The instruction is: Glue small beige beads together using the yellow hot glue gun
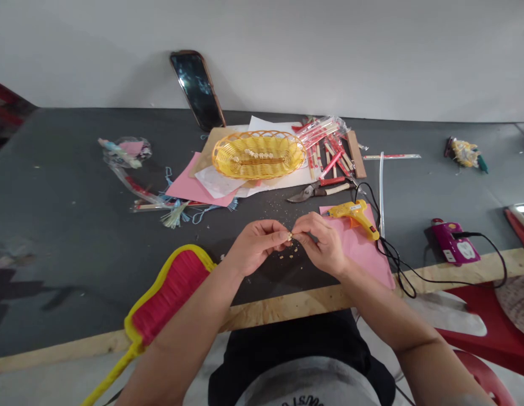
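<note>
Over the dark table, near its front edge, my left hand [262, 242] and my right hand [320, 239] meet at the fingertips. Both are closed in a pinch on one small pale piece [289, 236], too small to name. Beneath them lie several pale chips [291, 256] and crumbs. Just beyond my hands rests a pair of pruning shears [316, 192]. A yellow glue gun [354, 215] lies right of my right hand, on a pink sheet [363, 248]. Farther back, a yellow woven basket [262, 169] holds a few small pale pieces [259, 154].
A phone [198, 90] leans on the wall. Wrapped chopsticks [329, 146] lie beside a wooden block [356, 154]. Near my left forearm is a pink-and-yellow fan-shaped piece [173, 290]. Tassels [175, 214] lie at left. A cord runs to a purple power box [455, 242] at right.
</note>
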The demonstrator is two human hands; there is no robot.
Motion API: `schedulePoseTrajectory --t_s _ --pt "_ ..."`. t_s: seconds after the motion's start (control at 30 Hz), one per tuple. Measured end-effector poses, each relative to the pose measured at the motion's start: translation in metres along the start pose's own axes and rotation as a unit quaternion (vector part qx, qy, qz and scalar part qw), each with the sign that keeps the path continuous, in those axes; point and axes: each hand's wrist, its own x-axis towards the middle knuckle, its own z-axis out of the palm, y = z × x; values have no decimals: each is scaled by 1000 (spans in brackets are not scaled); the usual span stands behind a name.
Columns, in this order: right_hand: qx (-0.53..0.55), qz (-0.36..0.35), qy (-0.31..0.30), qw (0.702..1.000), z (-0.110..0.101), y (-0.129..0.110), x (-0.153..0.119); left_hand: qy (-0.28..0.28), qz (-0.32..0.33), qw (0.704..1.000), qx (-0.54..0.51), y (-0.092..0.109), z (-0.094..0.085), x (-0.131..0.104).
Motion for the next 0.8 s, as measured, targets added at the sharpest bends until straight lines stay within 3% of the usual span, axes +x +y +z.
schedulePoseTrajectory --t_s 0.4,0.53,0.7,0.8 --pt "-16 10 5 1000 -1 2 2 12 49 998 -43 -3 -1 2" --pt "-61 51 16 997 -5 3 4 40 95 992 -78 1 -3 5" --pt "-190 82 -68 976 -40 -5 -2 51 132 983 -119 4 -2 8" --pt "-306 112 -61 944 -77 -3 -18 40 130 983 -122 3 -1 8"
